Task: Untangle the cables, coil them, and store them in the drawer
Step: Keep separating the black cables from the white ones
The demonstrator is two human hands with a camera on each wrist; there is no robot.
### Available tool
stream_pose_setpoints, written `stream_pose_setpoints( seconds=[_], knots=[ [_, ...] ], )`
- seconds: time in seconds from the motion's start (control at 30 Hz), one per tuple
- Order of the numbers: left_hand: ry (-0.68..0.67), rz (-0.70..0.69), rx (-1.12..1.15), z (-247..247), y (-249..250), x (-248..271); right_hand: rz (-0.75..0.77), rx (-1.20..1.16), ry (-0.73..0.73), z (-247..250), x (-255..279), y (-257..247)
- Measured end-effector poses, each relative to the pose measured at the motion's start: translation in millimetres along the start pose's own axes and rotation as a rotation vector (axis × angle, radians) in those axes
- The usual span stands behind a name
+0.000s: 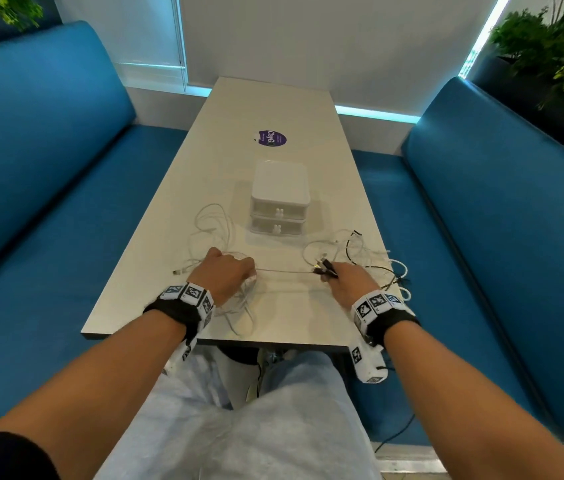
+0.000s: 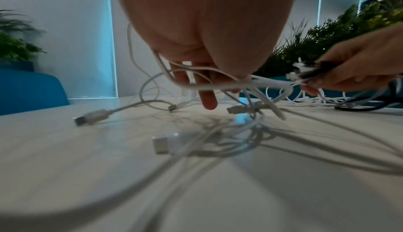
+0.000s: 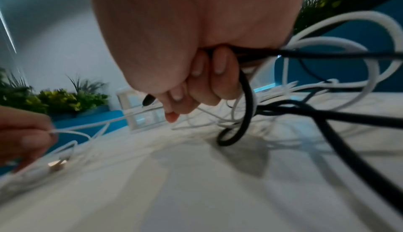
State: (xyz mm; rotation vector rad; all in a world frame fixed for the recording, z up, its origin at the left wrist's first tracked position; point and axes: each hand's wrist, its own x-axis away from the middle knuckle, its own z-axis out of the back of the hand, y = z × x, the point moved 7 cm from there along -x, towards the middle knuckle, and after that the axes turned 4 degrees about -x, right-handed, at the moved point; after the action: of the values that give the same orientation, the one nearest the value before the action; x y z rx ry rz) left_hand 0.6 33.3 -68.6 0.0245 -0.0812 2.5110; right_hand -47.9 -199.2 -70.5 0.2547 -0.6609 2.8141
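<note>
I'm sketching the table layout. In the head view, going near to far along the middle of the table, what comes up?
Stretched white cable between the left hand and right hand → white two-drawer box → purple sticker.

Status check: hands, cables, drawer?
Left hand grips white cables; right hand grips black cable and plug ends. One white strand taut between hands. Cables tangled, none coiled. Drawers shut, unobstructed.

Left hand (image 2: 209, 29) pinches white cables (image 2: 229, 85)
</note>
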Motion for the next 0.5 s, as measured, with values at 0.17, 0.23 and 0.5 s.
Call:
stream_pose_setpoints(
  seconds=[0.17,0.23,0.5],
  knots=[
    [-0.026,0.054,-0.071,1,14,0,0.028,-0.071,0.127,-3,5,-14],
    [-0.014,0.065,-0.108,-2,22,-2,0.087,-0.12,0.173,-2,9,-28],
    [0.039,0.227,-0.069,5,16,1,0.016,0.001,0.145,-5,12,-19]
  ],
)
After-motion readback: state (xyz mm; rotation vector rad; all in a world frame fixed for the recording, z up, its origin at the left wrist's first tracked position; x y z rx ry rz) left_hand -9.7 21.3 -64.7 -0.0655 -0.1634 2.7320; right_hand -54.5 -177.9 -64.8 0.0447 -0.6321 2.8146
